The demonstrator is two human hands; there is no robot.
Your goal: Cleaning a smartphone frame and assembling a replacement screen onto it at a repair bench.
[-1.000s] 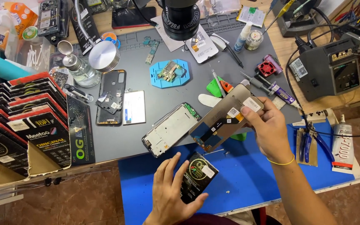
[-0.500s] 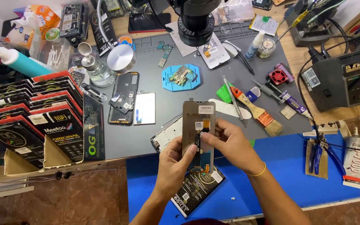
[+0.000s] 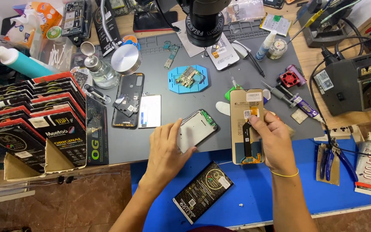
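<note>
Head view. The right hand [image 3: 273, 144] holds a replacement display panel [image 3: 246, 126] back side up, its grip closed on the panel's right edge, thumb near the orange flex cable [image 3: 248, 141]. The left hand [image 3: 168, 148] rests open on a phone frame [image 3: 196, 129] lying on the grey mat [image 3: 168, 141] of the surface; whether its fingers pinch the frame is unclear. A black box [image 3: 203, 192] lies on the blue mat [image 3: 254, 193]. Risk: thumb pressure could crease the flex cable, and a one-edge hold could let the thin panel slip or bend.
</note>
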